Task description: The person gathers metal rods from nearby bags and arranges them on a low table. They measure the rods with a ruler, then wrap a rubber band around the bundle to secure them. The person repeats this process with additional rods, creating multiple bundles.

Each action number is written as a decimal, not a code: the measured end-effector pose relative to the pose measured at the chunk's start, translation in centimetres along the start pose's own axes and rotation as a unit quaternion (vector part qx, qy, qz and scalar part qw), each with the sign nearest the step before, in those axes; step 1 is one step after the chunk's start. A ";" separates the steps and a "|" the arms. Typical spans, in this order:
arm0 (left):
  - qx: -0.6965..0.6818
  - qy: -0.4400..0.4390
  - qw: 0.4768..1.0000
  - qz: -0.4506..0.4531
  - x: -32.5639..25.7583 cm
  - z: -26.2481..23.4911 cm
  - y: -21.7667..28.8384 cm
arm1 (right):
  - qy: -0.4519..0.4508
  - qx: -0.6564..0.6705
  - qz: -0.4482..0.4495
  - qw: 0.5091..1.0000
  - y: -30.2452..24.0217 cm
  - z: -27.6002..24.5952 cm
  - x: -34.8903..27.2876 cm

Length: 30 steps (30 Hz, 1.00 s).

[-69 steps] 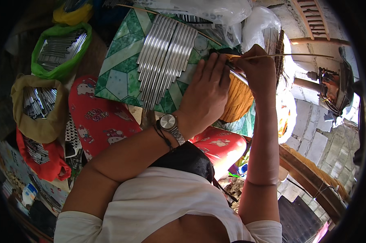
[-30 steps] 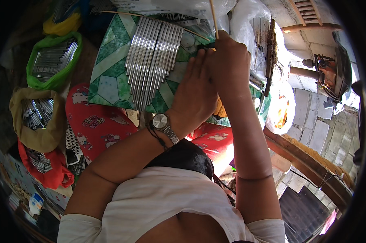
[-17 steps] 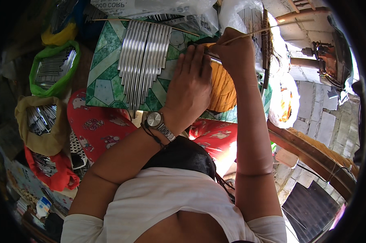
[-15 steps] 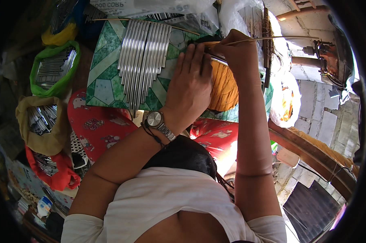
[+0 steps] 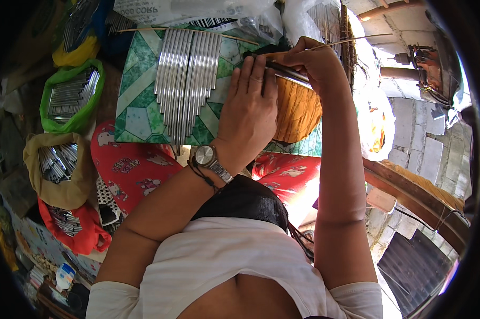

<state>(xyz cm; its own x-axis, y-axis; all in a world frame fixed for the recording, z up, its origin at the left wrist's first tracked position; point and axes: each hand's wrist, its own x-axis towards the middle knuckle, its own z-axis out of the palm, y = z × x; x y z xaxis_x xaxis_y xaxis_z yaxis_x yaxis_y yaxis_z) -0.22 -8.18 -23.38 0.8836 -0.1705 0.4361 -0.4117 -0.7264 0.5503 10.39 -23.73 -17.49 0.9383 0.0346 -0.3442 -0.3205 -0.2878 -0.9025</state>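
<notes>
My left hand (image 5: pixel 250 103), a watch (image 5: pixel 204 156) on its wrist, lies flat with fingers stretched forward. Its fingertips press at the end of a dark, shiny bar (image 5: pixel 290 73), which crosses a rounded orange-brown piece (image 5: pixel 298 114) with a ribbed surface. Beyond the bar, my right hand (image 5: pixel 317 64) is closed in a pinch around a thin light-brown stick (image 5: pixel 357 39) that points out to the right. What its fingertips touch underneath is partly hidden. Left of my hands, silver metal tubes (image 5: pixel 186 80) lie side by side in a V shape on a green patterned board (image 5: pixel 136 90).
At the left stand a green bag (image 5: pixel 46 101), a tan bag (image 5: pixel 35 165) and a red bag (image 5: pixel 88 234), each holding metal tubes. Clear plastic bags (image 5: pixel 272 24) lie along the far edge. A long thin stick (image 5: pixel 144 28) rests above the tubes. A wooden beam (image 5: pixel 410 194) runs at the right.
My right hand has shifted right, and more of the dark bar shows between the hands. The stick in it now slants up to the right. My left hand stays in place.
</notes>
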 end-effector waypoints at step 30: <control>0.018 -0.037 0.999 0.022 0.2 0.3 -0.3 | 0.035 0.058 0.007 0.998 1.2 -1.6 -2.0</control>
<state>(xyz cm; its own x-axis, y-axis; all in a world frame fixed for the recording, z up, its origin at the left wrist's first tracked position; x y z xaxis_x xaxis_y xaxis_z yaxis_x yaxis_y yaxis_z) 0.11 -8.21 -23.68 0.8791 -0.2510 0.4052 -0.4440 -0.7407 0.5043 8.40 -25.70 -17.45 0.9391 -0.0376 -0.3416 -0.3427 -0.1745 -0.9231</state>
